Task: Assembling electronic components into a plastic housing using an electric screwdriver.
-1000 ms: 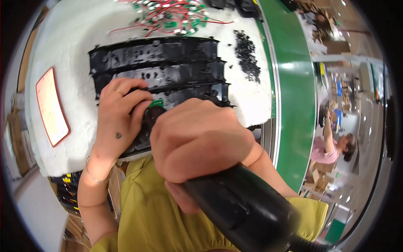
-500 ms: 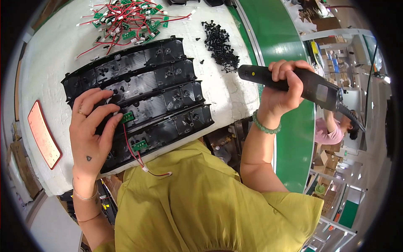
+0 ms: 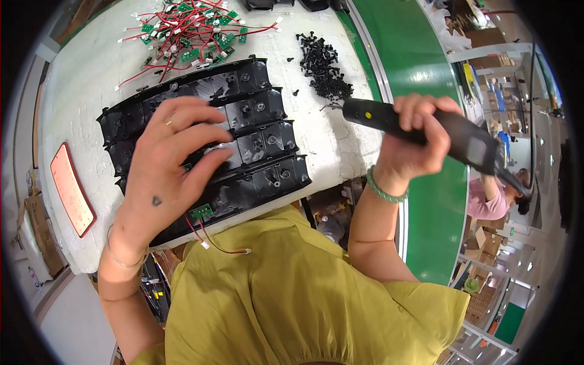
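Note:
My right hand [image 3: 420,137] grips a black electric screwdriver [image 3: 471,146] by its body. The tool points left, its front end close to the heap of small black screws [image 3: 322,70]. My left hand [image 3: 173,161] hovers over several curved black plastic panels [image 3: 258,146] lying in rows. Its fingers are bent and apart, and I see nothing between them. On the nearest panel sits a small green circuit board [image 3: 201,211], with red and black wires hanging off the front edge. The hand hides the middle of the panels and the other board there.
A tangle of green boards with red wires [image 3: 188,30] lies at the far side of the white work surface [image 3: 85,91]. At the left rests a flat reddish plate [image 3: 72,188]. A green strip [image 3: 420,67] runs along the right; a person in pink [image 3: 486,201] is beyond.
My left hand has moved right across the panels, and its fingertips are off the board they were beside. The screwdriver has tilted slightly, its cable end lower.

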Tool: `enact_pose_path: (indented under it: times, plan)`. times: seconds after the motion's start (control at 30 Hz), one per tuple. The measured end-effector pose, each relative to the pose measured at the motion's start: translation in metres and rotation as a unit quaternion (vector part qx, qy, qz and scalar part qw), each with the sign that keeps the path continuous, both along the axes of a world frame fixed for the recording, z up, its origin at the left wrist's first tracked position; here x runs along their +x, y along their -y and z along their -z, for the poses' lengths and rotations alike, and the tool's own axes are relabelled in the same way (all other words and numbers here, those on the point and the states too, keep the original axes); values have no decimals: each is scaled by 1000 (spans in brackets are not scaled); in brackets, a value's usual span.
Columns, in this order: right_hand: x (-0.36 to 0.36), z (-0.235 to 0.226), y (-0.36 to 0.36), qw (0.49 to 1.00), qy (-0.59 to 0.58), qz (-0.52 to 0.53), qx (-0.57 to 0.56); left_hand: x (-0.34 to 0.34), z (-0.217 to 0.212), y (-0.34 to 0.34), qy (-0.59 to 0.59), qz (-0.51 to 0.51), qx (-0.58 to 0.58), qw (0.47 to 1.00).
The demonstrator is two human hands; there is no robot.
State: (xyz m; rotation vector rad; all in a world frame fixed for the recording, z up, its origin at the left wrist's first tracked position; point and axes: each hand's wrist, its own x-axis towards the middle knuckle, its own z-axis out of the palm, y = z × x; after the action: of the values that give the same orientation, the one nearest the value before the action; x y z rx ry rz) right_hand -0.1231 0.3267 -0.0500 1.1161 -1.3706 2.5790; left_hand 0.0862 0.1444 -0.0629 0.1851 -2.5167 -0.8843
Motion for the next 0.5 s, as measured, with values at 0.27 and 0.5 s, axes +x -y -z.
enact_pose_path:
  times: [0.27, 0.5]
  plan:
    - [20, -40, -24, 978, 6, -176, -108, -83, 16, -14, -111, 130, 52, 984]
    - [21, -44, -29, 976, -20, -186, -113, -93, 17, -19, -103, 142, 101, 979]
